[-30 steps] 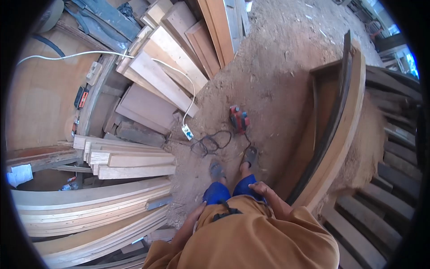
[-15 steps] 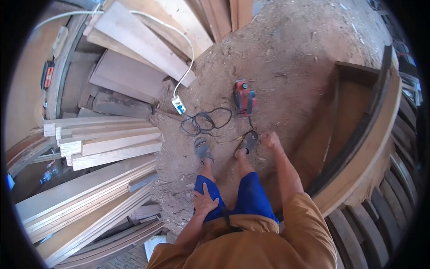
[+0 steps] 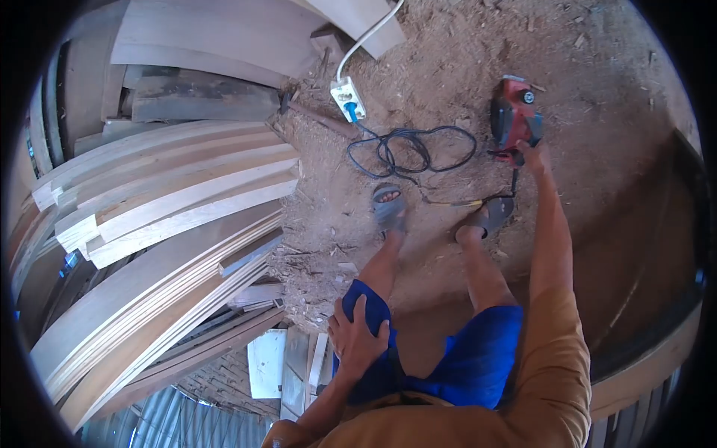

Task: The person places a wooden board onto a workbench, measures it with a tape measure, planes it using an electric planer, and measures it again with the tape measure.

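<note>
My right hand (image 3: 533,158) reaches down to the rear handle of a red and black power tool (image 3: 513,116) on the dirt floor, its fingers partly hidden by the handle. My left hand (image 3: 358,337) rests on my left knee over the blue shorts (image 3: 478,351), fingers spread, holding nothing. A dark cord (image 3: 418,153) lies in loops left of the tool, with a blue plug (image 3: 352,110) in a white power strip (image 3: 346,97). A thin yellow-and-dark item (image 3: 455,203) lies between my sandalled feet.
Stacked pale boards (image 3: 187,187) fill the left side, with more planks (image 3: 209,37) at the upper left. A hammer-like tool (image 3: 321,119) lies near the board ends. A large wooden frame (image 3: 642,377) stands at the right. Wood shavings cover the dirt floor (image 3: 448,82).
My right hand has gone from beside my leg down to the red tool's handle. My left hand has settled on my knee. The view has moved lower and closer to the floor.
</note>
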A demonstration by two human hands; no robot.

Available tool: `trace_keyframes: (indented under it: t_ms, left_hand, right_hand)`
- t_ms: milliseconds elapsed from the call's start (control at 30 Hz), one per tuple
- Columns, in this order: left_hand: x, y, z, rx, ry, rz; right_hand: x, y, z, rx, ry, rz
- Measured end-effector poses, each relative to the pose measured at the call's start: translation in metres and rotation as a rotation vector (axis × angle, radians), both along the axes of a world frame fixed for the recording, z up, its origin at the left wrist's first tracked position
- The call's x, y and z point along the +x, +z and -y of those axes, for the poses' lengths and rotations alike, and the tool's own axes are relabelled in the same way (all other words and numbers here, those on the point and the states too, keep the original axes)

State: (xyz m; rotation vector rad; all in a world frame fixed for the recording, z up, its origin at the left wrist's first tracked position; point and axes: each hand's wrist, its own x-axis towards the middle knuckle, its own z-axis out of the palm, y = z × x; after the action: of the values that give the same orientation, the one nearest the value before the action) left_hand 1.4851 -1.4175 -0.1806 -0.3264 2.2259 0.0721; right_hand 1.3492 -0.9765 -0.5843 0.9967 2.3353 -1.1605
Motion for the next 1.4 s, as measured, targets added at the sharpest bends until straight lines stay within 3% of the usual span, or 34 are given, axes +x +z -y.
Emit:
trace_keyframes:
  t_ms: [133,233,300,333,467,600,767,967,1033,1133,1167,1267,1300,1400]
  left_hand:
    - [-0.002,-0.006,0.004,-0.01,-0.011,-0.063]
    - [0.0,-0.005,0.002,-0.004,-0.051,-0.096]
    - [0.003,-0.003,0.003,-0.008,-0.076,-0.094]
    - [0.006,-0.001,0.004,-0.002,-0.093,-0.091]
    - [0.008,0.006,0.014,0.024,-0.093,-0.031]
    - [0.02,0.004,0.038,0.084,-0.179,-0.005]
    - [0.015,0.058,0.033,0.388,-0.445,-0.04]
    - [0.016,0.136,-0.019,0.799,-0.636,-0.003]
    - [0.019,0.149,-0.033,0.9,-0.714,-0.075]
    - [0.025,0.173,-0.044,0.862,-1.065,0.195]
    - [0.04,0.151,-0.04,0.941,-1.144,0.076]
    - [0.046,0.11,-0.043,0.981,-1.298,0.432]
    - [0.056,0.076,-0.029,1.151,-1.173,0.235]
    - [0.023,0.134,-0.012,0.818,-1.12,0.154]
  right_hand:
    - [-0.012,-0.03,0.006,-0.129,-0.338,0.038]
    - [-0.018,0.003,0.021,-0.011,-0.165,0.053]
    - [-0.02,0.04,0.03,-0.181,-0.21,-0.008]
    - [-0.013,0.063,0.032,-0.258,-0.234,-0.038]
    - [0.026,0.208,0.065,-0.903,-0.867,-0.199]
    - [0.089,0.347,0.086,-1.135,-1.006,-0.298]
    - [0.151,0.528,0.106,-1.087,-1.043,-0.469]
    - [0.22,0.659,0.125,-0.757,-0.955,-0.646]
    - [0.23,0.683,0.132,-0.714,-1.005,-0.704]
    - [0.245,0.71,0.141,-0.748,-1.154,-0.788]
    - [0.254,0.71,0.14,-0.777,-1.181,-0.796]
    - [0.285,0.709,0.144,-0.743,-1.155,-0.762]
    - [0.291,0.719,0.149,-0.687,-1.152,-0.731]
    - [0.326,0.728,0.137,-0.61,-1.149,-0.75]
